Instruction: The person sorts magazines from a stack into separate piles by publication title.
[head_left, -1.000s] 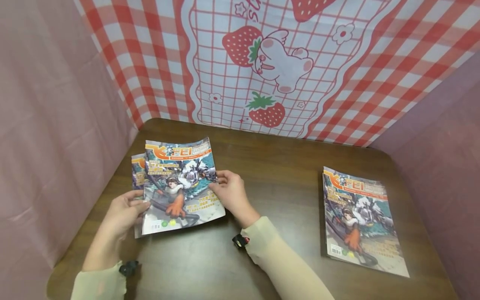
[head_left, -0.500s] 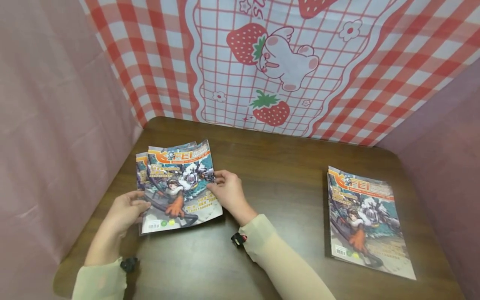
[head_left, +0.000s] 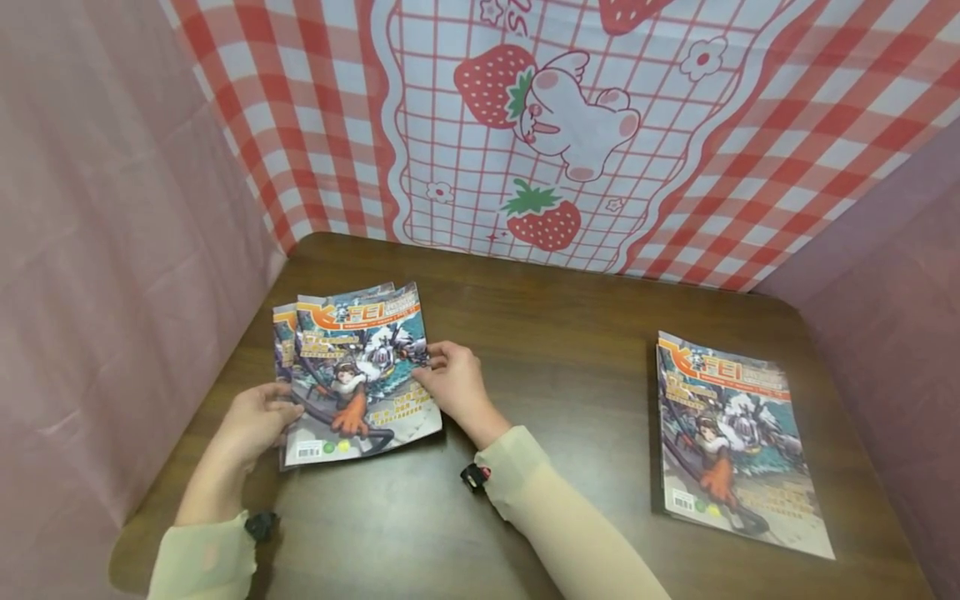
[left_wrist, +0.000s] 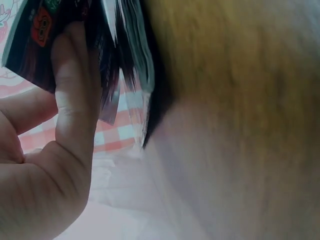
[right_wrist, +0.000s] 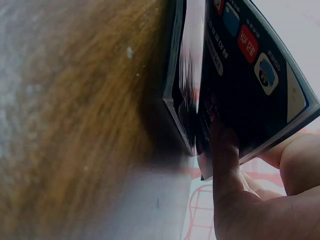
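Both hands hold one magazine point(head_left: 356, 375) with an orange-lettered cover on the left of the table. My left hand point(head_left: 251, 421) grips its lower left edge, thumb over the cover. At the right edge, my right hand point(head_left: 457, 379) pinches it between thumb and fingers. Beneath it lies another magazine point(head_left: 283, 337), mostly hidden, its left strip and top edge showing. In the right wrist view, the held magazine's dark back cover point(right_wrist: 240, 75) tilts away from the lower magazine point(right_wrist: 172, 95). The left wrist view shows page edges point(left_wrist: 142, 55) of the lower magazine against the table.
On the right of the brown wooden table point(head_left: 555, 392) lies a stack of magazines point(head_left: 731, 450) with the same cover. A red-and-white checked cloth with strawberries point(head_left: 543, 225) hangs behind the table. Pink curtains point(head_left: 112, 250) close in the left and right sides.
The held magazine has come down a little, closer over the one beneath, whose top edge now shows behind it. Both hands keep their grip; the head view has shifted slightly.
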